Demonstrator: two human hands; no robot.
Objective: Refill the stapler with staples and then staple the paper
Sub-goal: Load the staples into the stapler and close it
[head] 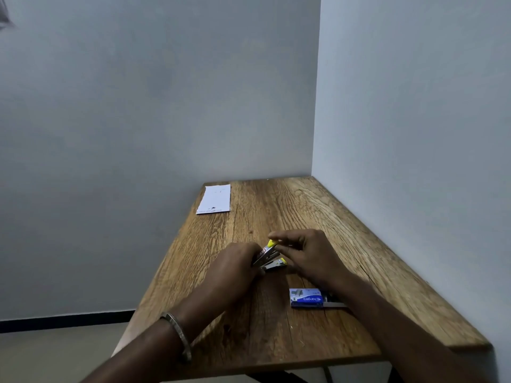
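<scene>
We take the stapler [270,255] as our landmark: it sits near the middle of the wooden table [304,211], small, metal-bodied with yellow ends, and hinged open — its upper arm tilts up and away from the base, the yellow tip raised toward the far side.

To the stapler's left, our left hand [235,265] curls its fingers round the hinge end of the body and holds it down on the wood. A metal bangle [177,334] circles that wrist, well back from the stapler toward the near edge of the table.

To the stapler's right, our right hand [309,252] reaches over it, thumb and forefinger pinching the raised yellow tip of the upper arm. The other fingers are bent loosely above the base; whether they touch it we cannot tell.

Nearer to us than the stapler and a little to its right lies the staple box [306,298], blue and white with printed lettering, flat on the table. Its inner tray appears slid partly out on the right side, where the right forearm covers its end — we cannot make out the staples themselves.

Far beyond the stapler, at the table's far left corner beside the wall [138,106], lies the paper [214,199], a white sheet with some faint dark marks, its left edge reaching the table's edge. It is well apart from both hands.
</scene>
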